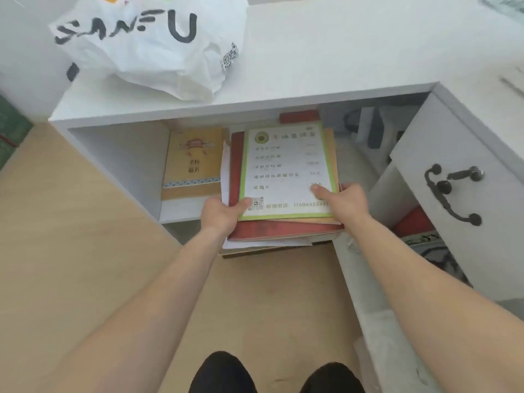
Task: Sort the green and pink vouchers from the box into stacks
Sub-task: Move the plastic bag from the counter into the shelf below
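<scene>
A pile of papers [280,228] sticks out of the open white cabinet [198,114]. On top lies a white sheet with a green border [286,171], printed with an avocado logo and a QR code. Under it are reddish-pink and tan sheets and some white ones. My left hand [222,215] grips the pile's near left corner, thumb on the green-bordered sheet. My right hand [344,199] grips the near right edge, thumb pressed on top. No box is clearly visible.
A yellow booklet [192,163] lies in the cabinet to the left of the pile. A white plastic bag [158,43] sits on the cabinet top. The open cabinet door [459,194] with a dark handle stands at right. Wooden floor [71,251] lies below.
</scene>
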`<state>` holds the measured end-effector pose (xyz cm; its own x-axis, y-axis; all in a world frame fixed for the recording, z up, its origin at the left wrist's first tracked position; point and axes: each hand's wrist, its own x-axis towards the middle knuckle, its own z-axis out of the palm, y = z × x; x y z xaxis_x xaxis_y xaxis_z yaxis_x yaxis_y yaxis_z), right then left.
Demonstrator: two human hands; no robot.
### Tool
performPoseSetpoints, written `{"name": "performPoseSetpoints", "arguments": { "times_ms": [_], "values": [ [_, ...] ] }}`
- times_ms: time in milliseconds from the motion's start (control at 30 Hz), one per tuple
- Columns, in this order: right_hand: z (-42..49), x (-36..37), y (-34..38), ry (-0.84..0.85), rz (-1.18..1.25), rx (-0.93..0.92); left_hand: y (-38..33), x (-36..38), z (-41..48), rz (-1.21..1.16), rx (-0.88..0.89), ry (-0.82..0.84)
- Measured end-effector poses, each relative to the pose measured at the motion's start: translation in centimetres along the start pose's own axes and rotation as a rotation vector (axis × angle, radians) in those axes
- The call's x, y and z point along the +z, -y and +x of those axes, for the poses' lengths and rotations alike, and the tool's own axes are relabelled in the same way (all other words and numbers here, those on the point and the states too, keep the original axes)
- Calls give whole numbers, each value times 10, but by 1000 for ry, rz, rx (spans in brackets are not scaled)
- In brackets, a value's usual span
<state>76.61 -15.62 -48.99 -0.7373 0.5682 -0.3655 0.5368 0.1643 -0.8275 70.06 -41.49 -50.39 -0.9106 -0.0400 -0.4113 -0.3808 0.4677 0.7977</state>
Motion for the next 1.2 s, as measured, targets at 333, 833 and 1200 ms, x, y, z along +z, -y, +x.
{"name": "performPoseSetpoints", "arguments": {
  "times_ms": [333, 833, 1200],
  "values": [
    [148, 61, -22, -25, -1, -167, 7, 55, 138, 98, 185, -13],
    [126, 95, -51, -64, -994, -639, 8, 72, 128, 1144, 626, 8],
    [88, 71, 9, 117, -1127, -457, -24, 51, 85, 1094, 538, 165]
  ]
}}
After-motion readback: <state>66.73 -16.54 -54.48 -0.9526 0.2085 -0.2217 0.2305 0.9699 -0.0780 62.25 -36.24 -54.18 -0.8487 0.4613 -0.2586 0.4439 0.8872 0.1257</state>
